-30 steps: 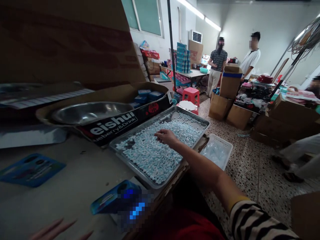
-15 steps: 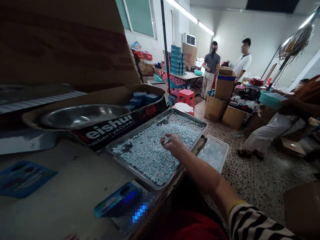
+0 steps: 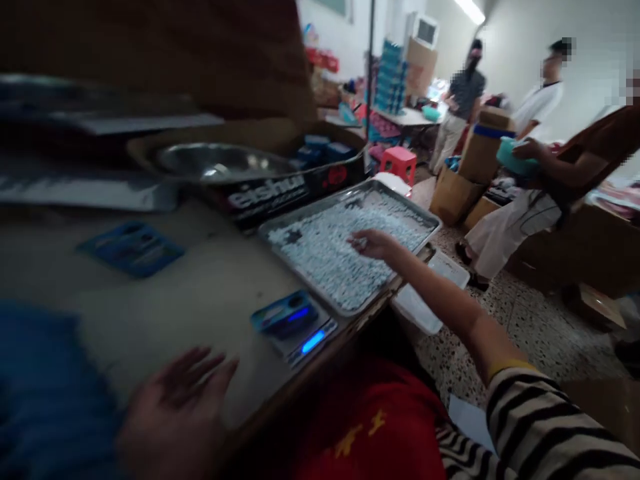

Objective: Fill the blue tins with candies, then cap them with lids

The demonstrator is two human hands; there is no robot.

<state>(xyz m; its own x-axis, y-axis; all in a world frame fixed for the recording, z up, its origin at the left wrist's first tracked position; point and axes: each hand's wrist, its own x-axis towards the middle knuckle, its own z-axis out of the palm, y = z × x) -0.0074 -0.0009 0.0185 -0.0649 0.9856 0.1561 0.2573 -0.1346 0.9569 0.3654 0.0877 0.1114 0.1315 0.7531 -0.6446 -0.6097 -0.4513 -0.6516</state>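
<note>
My right hand (image 3: 371, 244) is over the metal tray (image 3: 340, 311), its fingers curled around a few small pale tablet-like pieces. A layer of loose white and pale-blue pieces (image 3: 325, 257) covers most of the tray. Above the table's near edge my left hand (image 3: 177, 413) is blurred, with its fingers apart and nothing visible in them. A blue printed pack (image 3: 285, 315) lies on a small flat device (image 3: 295, 353) with a glowing blue strip, between my hands. Another blue printed pack (image 3: 135, 248) lies flat further left.
Behind the tray, a cut-down carton (image 3: 280, 193) holds a metal bowl (image 3: 225, 163) and small blue boxes (image 3: 323, 150). Blurred blue stacked items (image 3: 45, 393) stand at left. Below the tray is a white plastic bin (image 3: 425, 310). A person (image 3: 560, 160) at right holds a turquoise basin (image 3: 515, 157).
My left hand has come into view at the lower left. My right hand stays over the tray, still holding pieces. The view has swung left and down; the person at right now appears more upright.
</note>
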